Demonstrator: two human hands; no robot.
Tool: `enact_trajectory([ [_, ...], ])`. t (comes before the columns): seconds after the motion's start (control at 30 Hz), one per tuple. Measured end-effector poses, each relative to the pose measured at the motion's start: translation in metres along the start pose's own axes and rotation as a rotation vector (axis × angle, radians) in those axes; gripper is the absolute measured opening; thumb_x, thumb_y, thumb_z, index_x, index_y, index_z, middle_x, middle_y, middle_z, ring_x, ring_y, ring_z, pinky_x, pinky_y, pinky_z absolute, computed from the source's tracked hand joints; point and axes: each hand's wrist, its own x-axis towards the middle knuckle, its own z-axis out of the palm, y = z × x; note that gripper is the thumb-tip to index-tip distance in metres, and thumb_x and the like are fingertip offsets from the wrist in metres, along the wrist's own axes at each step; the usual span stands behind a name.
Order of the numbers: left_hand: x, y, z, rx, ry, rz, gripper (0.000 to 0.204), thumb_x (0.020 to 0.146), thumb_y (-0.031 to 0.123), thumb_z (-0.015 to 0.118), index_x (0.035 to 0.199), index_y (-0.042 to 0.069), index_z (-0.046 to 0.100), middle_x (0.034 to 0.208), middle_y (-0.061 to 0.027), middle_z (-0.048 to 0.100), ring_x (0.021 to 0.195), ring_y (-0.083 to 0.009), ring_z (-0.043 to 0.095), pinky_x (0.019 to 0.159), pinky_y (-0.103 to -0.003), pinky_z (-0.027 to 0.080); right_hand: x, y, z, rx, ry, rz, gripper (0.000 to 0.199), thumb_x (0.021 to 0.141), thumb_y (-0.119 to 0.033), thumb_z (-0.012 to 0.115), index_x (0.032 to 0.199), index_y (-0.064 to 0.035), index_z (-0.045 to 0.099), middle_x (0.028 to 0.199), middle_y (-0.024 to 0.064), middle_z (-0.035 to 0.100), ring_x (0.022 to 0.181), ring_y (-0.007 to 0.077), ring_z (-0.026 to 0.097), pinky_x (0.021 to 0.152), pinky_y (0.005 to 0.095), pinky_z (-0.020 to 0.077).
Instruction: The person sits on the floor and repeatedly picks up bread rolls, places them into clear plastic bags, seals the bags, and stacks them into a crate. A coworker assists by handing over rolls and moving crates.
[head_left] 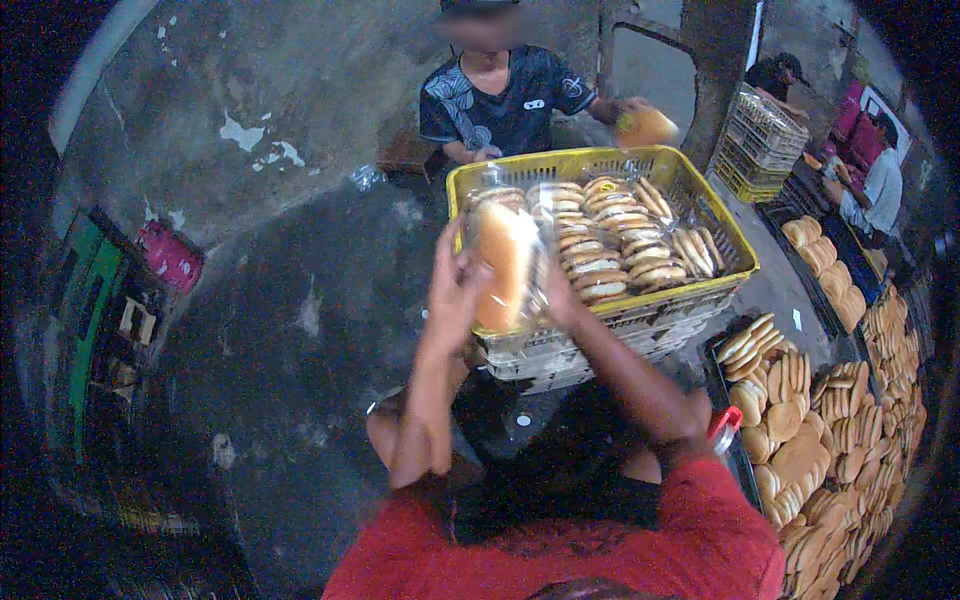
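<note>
Head view, looking down. Both hands raised at picture centre, clamped on opp. sides of one clear plastic bag of buns [508, 265]: left hand [455, 290] grips bag's left edge, right hand [560, 295] grips its right edge, fingers partly hidden behind plastic. Bag held upright, just in front of the near-left corner of a yellow crate [735, 240]; whether bag touches the rim cannot be told. Crate holds more bagged buns [620, 235], packed in rows on edge, approx. filling it. Yellow crate sits on a stack of pale crates [560, 355], seen below its near wall.

Right of person: dark tray [715, 365] w/ loose round buns [800, 430], some flat, some stood on edge; further trays of buns [890, 350] run along right rim. Small red object [727, 425] lies near person's right elbow.

Beyond crate: a second person in dark patterned shirt [505, 100] faces this way, one hand [487, 153] near the crate's far rim, other arm out to the side w/ a bun bag [648, 127], blurred. Upper right: stacked yellow and pale crates [760, 145], w/ two more people [870, 180] near them. Floor [280, 330] dark, wet-looking concrete.
</note>
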Motion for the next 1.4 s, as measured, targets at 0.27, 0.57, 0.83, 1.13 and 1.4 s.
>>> enact_trajectory([
  [0.27, -0.110, -0.030, 0.052, 0.236, -0.047, -0.091, 0.074, 0.075, 0.003, 0.072, 0.139, -0.005, 0.037, 0.133, -0.0139, 0.051, 0.121, -0.0212, 0.050, 0.103, -0.034, 0.039, -0.138, -0.042, -0.023, 0.207, 0.398, 0.464, 0.021, 0.093, -0.019, 0.057, 0.104, -0.0021, 0.063, 0.095, 0.0099, 0.065, 0.088, 0.0182, 0.060, 0.081, 0.0349, 0.0486],
  [0.57, -0.134, -0.057, 0.052, -0.742, -0.213, -0.348, 0.077, 0.091, 0.057, 0.049, 0.141, 0.000, 0.037, 0.141, -0.0097, 0.043, 0.131, -0.0216, 0.039, 0.109, -0.036, 0.031, -0.180, -0.060, -0.052, 0.807, 0.318, 0.677, 0.027, 0.098, -0.025, 0.053, 0.089, -0.0027, 0.064, 0.080, 0.0040, 0.063, 0.077, 0.0130, 0.057, 0.067, 0.0322, 0.0481],
  [0.83, -0.139, -0.042, 0.050, -0.049, -0.252, -0.101, 0.046, 0.078, 0.006, 0.070, 0.123, 0.002, 0.058, 0.120, -0.0073, 0.059, 0.111, -0.0185, 0.056, 0.099, -0.032, 0.041, -0.195, -0.048, -0.039, 0.586, -0.040, 0.735, 0.025, 0.098, -0.025, 0.052, 0.100, -0.0029, 0.062, 0.090, 0.0030, 0.063, 0.084, 0.0120, 0.057, 0.075, 0.0306, 0.0489],
  [1.13, -0.135, -0.047, 0.061, -0.236, -0.066, -0.356, 0.039, 0.086, -0.002, 0.061, 0.123, 0.001, 0.051, 0.097, -0.0061, 0.060, 0.094, -0.0148, 0.058, 0.086, -0.028, 0.047, -0.187, -0.083, -0.048, 0.151, 0.167, 0.294, 0.017, 0.085, -0.014, 0.069, 0.093, 0.0008, 0.067, 0.088, 0.0033, 0.055, 0.083, 0.0124, 0.053, 0.077, 0.0267, 0.0419],
  [1.4, -0.129, -0.057, 0.068, 0.162, -0.144, -0.290, 0.012, 0.091, 0.005, 0.060, 0.102, 0.001, 0.063, 0.097, -0.0045, 0.060, 0.092, -0.0129, 0.058, 0.078, -0.025, 0.047, -0.192, -0.078, -0.048, 0.298, 0.261, 0.511, 0.015, 0.087, -0.012, 0.068, 0.078, -0.0002, 0.066, 0.084, 0.0012, 0.057, 0.080, 0.0114, 0.053, 0.072, 0.0254, 0.0413],
])
